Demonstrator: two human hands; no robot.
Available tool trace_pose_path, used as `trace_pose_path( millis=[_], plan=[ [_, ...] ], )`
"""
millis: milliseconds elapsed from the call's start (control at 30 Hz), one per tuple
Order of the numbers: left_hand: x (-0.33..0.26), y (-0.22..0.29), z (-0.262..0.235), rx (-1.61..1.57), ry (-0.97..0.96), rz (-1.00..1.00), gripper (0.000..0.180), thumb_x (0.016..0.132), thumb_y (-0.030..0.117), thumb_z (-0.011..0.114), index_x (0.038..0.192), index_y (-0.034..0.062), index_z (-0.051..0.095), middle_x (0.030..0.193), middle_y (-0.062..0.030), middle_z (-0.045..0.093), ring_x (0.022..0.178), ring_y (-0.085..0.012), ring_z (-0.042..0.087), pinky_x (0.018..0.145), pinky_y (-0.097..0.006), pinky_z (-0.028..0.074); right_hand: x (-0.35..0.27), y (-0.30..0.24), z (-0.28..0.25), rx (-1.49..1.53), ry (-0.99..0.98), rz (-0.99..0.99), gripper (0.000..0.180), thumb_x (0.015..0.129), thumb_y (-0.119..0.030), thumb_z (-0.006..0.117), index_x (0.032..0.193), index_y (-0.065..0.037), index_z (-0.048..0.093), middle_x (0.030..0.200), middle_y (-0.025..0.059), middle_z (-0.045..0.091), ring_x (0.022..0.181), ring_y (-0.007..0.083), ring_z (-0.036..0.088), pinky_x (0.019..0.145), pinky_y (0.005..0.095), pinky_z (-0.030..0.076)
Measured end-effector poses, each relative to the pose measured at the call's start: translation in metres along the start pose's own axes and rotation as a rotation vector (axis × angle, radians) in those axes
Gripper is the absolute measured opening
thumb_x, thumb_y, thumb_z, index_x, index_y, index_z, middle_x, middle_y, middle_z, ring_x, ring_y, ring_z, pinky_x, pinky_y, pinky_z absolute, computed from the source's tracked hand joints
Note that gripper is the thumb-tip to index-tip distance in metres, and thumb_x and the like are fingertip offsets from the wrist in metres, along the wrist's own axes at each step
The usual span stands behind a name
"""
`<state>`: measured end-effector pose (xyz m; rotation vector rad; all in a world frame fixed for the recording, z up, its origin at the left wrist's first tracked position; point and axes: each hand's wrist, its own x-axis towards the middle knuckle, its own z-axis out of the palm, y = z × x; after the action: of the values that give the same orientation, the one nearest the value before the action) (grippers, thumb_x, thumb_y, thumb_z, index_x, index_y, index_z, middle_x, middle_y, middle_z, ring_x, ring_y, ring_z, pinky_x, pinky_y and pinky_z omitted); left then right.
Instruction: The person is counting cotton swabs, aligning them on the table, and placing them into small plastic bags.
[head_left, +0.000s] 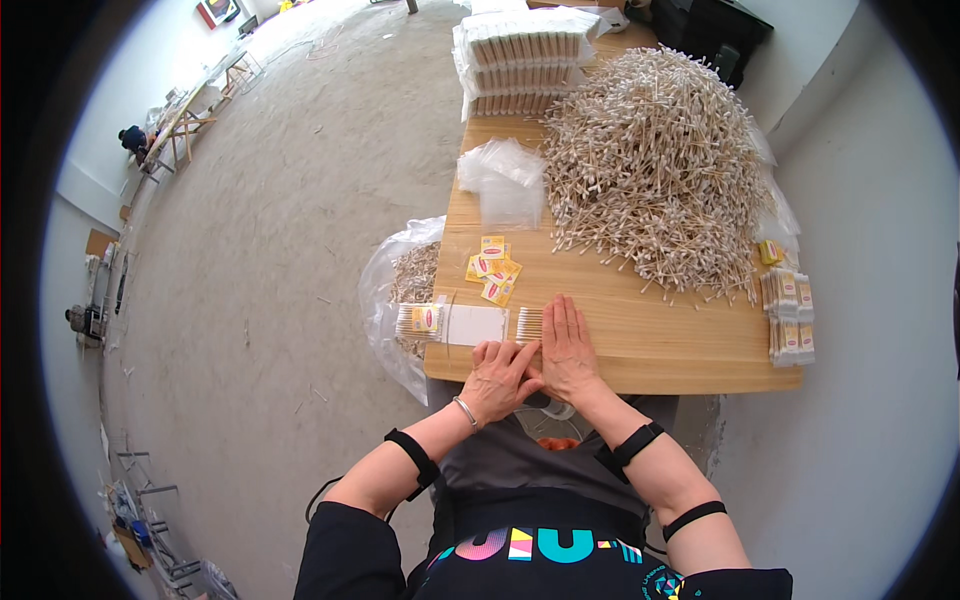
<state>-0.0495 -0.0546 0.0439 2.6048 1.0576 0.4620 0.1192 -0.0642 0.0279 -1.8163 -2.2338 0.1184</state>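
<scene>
Cotton swabs (529, 324): likely light, stiff, prone to rolling; best gathered mid-stem. Right hand (568, 358) flat beside them, grip unclosed; left hand (497, 380) curled, grip unclear.

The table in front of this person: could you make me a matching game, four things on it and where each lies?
1. Small swab row
2. Large swab heap
3. Yellow cards
4. Clear bags

A. Between the clear bags and the white sheet
B. Right of the clear bags
C. Just left of the right hand
D. Beyond the yellow cards

Pairs: 1-C, 2-B, 3-A, 4-D
</scene>
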Motion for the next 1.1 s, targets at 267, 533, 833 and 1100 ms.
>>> trace_pose_path(
  millis=[267, 533, 833, 1100],
  plan=[
    [0.005, 0.003, -0.004, -0.025, -0.064, -0.061, 0.068, 0.084, 0.047, 0.055, 0.136, 0.0061, 0.038, 0.102, -0.0112, 0.046, 0.097, -0.0265, 0.044, 0.094, -0.041, 0.026, 0.001, 0.001, 0.000, -0.014, -0.018, 0.001, 0.096, 0.075, -0.051, 0.059, 0.137, 0.011, 0.022, 0.146, 0.0277, 0.018, 0.138, 0.0382, 0.014, 0.114, 0.0455, 0.012],
    [0.008, 0.004, -0.004, -0.044, -0.062, -0.058, 0.068, 0.084, 0.044, 0.056, 0.136, 0.0044, 0.037, 0.099, -0.0120, 0.047, 0.096, -0.0269, 0.044, 0.093, -0.040, 0.026, 0.000, 0.001, 0.001, -0.034, -0.004, 0.003, 0.096, 0.075, -0.052, 0.058, 0.138, 0.011, 0.022, 0.146, 0.0278, 0.018, 0.138, 0.0380, 0.015, 0.114, 0.0459, 0.011],
    [0.014, 0.005, -0.003, -0.015, -0.056, -0.092, 0.066, 0.085, 0.043, 0.055, 0.134, 0.0028, 0.038, 0.098, -0.0126, 0.049, 0.094, -0.0274, 0.045, 0.089, -0.041, 0.027, 0.001, -0.001, -0.006, -0.060, -0.058, 0.016, 0.096, 0.076, -0.051, 0.057, 0.138, 0.011, 0.019, 0.146, 0.0275, 0.018, 0.139, 0.0378, 0.014, 0.113, 0.0455, 0.012],
    [0.019, 0.005, -0.001, -0.059, -0.008, -0.142, 0.062, 0.087, 0.044, 0.053, 0.132, 0.0041, 0.042, 0.095, -0.0118, 0.055, 0.092, -0.0259, 0.050, 0.087, -0.039, 0.028, 0.001, -0.002, -0.002, -0.055, -0.049, 0.018, 0.094, 0.073, -0.046, 0.058, 0.138, 0.010, 0.020, 0.146, 0.0269, 0.018, 0.139, 0.0379, 0.013, 0.114, 0.0456, 0.011]
  ],
)
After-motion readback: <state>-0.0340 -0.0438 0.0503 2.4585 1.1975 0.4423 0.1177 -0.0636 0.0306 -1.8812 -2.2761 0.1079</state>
